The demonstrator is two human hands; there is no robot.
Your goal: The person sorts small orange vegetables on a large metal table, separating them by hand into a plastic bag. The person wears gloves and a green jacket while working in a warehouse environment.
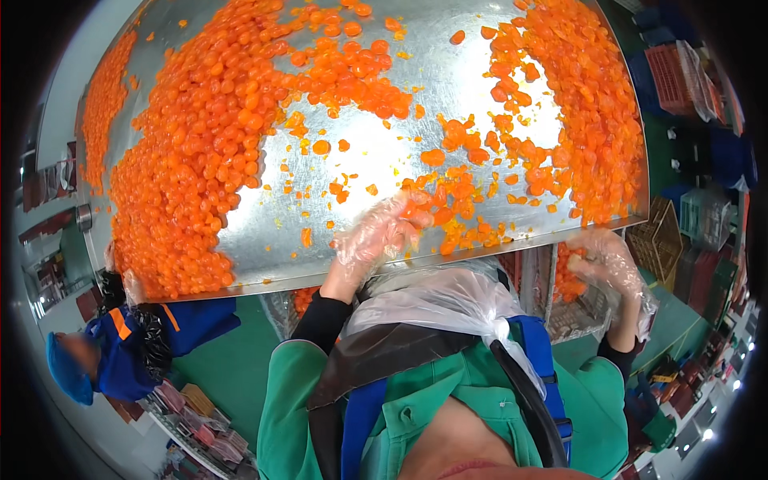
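Observation:
Orange egg yolks (198, 150) lie in heaps on a metal tabletop (324, 198) with a raised rim. Flattened and broken yolks (462, 192) with yellow crumbs are scattered near its front edge. My left hand (384, 231), in a clear plastic glove, is low over the front edge, its bent fingers at some broken yolks; whether it grips one is unclear. My right hand (606, 261), also gloved, is curled just outside the rim, over a crate (576, 318) with more yolks (567, 279) in it. Its palm is partly hidden, so its contents cannot be told.
A co-worker in blue (126, 348) is at the table's left end, a gloved hand (132, 288) by the rim. More yolks (300, 297) show below the front edge, left of my body. Crates (660, 240) and a red basket (669, 78) stand at right; a loaded rack (198, 426) is lower left.

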